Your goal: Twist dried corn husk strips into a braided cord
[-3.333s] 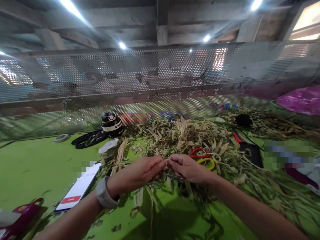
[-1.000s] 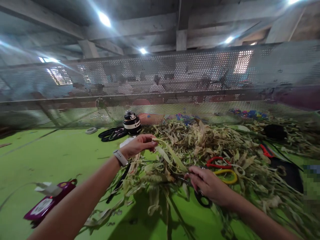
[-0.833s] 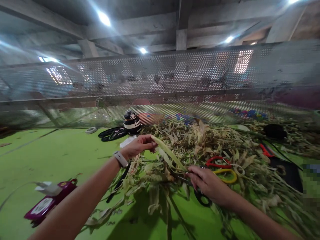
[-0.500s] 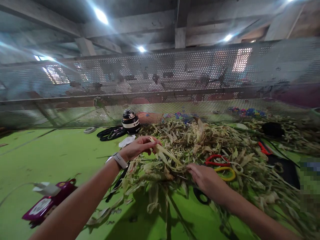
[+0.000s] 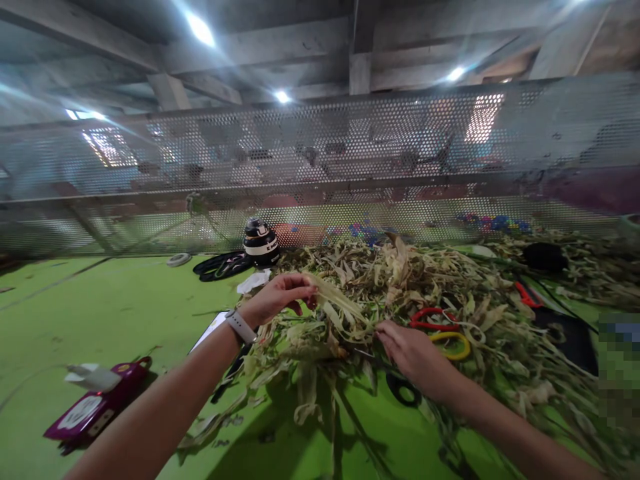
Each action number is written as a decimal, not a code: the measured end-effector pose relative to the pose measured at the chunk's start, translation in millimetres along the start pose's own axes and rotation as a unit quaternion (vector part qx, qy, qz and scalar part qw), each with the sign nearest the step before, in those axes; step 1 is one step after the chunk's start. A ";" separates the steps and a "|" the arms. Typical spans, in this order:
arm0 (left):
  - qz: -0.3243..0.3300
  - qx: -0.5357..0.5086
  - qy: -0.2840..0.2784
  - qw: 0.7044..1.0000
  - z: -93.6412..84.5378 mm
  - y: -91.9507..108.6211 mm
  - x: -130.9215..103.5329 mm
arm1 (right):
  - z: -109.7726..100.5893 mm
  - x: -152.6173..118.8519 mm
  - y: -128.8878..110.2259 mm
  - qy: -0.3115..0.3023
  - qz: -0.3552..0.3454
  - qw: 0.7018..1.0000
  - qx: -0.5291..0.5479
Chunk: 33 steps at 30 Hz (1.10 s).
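Observation:
A pale corn husk is stretched between my two hands, above a heap of dry husks. My left hand, with a watch on its wrist, pinches the upper left end between thumb and fingers. At the lower right end my right hand is closed, its fingertips pressed together on the husk; the exact grip is partly hidden. Beside my right hand lie scissors with red handles and a yellow handle loop. A black ring-shaped handle shows below it.
A purple power strip with a white plug lies on the green table at left. Behind my left hand are a black jar with a white band, black coiled items and white tissue. A perforated metal panel runs along the back.
The husk has turned and spread, now showing a broader face between my hands. My left hand has rolled slightly, and a white-screened object shows more beside its wrist. My right hand has barely moved.

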<state>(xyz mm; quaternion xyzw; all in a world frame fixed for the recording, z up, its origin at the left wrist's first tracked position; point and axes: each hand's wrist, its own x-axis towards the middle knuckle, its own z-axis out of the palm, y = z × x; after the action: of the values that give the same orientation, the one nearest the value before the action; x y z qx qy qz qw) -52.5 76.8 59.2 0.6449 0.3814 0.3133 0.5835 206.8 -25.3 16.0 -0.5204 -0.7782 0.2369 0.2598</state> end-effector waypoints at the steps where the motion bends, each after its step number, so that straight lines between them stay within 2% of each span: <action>1: -0.005 -0.003 0.044 0.999 2.2 1.6 0.1 | -0.7 -0.1 -3.3 -0.031 0.037 0.995 0.092; 2: -0.008 -0.009 0.097 0.995 4.2 3.0 0.1 | -1.5 -0.2 -6.7 -0.061 0.079 0.976 0.192; 4: -0.011 -0.021 0.191 0.981 7.5 4.8 -0.4 | -3.0 0.0 -12.5 -0.093 0.153 0.918 0.355; 5: -0.011 -0.020 0.214 0.977 8.8 5.3 -1.2 | -3.7 0.3 -14.3 -0.090 0.176 0.892 0.408; 7: -0.007 0.006 0.208 0.978 11.7 6.2 -4.3 | -5.1 1.4 -15.8 -0.067 0.193 0.861 0.465; 9: 0.007 0.062 0.165 0.984 16.7 8.6 -9.8 | -7.5 2.2 -15.1 -0.052 0.194 0.851 0.485; 11: 0.044 0.130 0.108 0.985 25.4 13.8 -17.4 | -11.8 1.3 -14.2 -0.069 0.184 0.852 0.486; 15: 0.161 0.217 -0.061 0.961 54.4 29.8 -34.1 | -26.5 -7.5 -16.6 -0.231 0.128 0.850 0.455; 17: 0.166 0.198 -0.153 0.954 70.5 35.3 -40.1 | -35.5 -13.5 -18.9 -0.299 0.098 0.834 0.454; 19: 0.120 0.152 -0.237 0.952 83.9 36.2 -44.0 | -44.0 -18.8 -20.3 -0.341 0.086 0.811 0.467; 21: 0.048 0.071 -0.271 0.959 92.9 32.7 -46.8 | -50.6 -22.5 -20.4 -0.377 0.085 0.787 0.481; 23: -0.009 -0.019 -0.302 0.953 98.1 27.6 -50.0 | -54.4 -24.6 -19.9 -0.405 0.084 0.769 0.487; 25: -0.037 -0.068 -0.328 0.942 101.2 23.8 -54.6 | -55.5 -25.7 -20.1 -0.428 0.086 0.759 0.482; 28: -0.021 -0.015 -0.313 0.949 104.9 22.4 -62.0 | -54.5 -27.0 -23.1 -0.455 0.097 0.764 0.447; 30: 0.007 0.045 -0.285 0.957 107.4 22.3 -65.9 | -53.9 -27.6 -26.0 -0.447 0.103 0.779 0.428; 33: 0.017 0.017 -0.325 0.945 111.7 18.9 -71.0 | -54.6 -27.2 -27.9 -0.415 0.097 0.794 0.433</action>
<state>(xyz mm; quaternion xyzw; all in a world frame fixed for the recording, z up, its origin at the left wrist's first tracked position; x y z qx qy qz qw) 8.3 -42.0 67.2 0.7279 0.1648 0.0899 0.6595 232.0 -55.0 70.6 -0.2777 -0.5727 0.7665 0.0858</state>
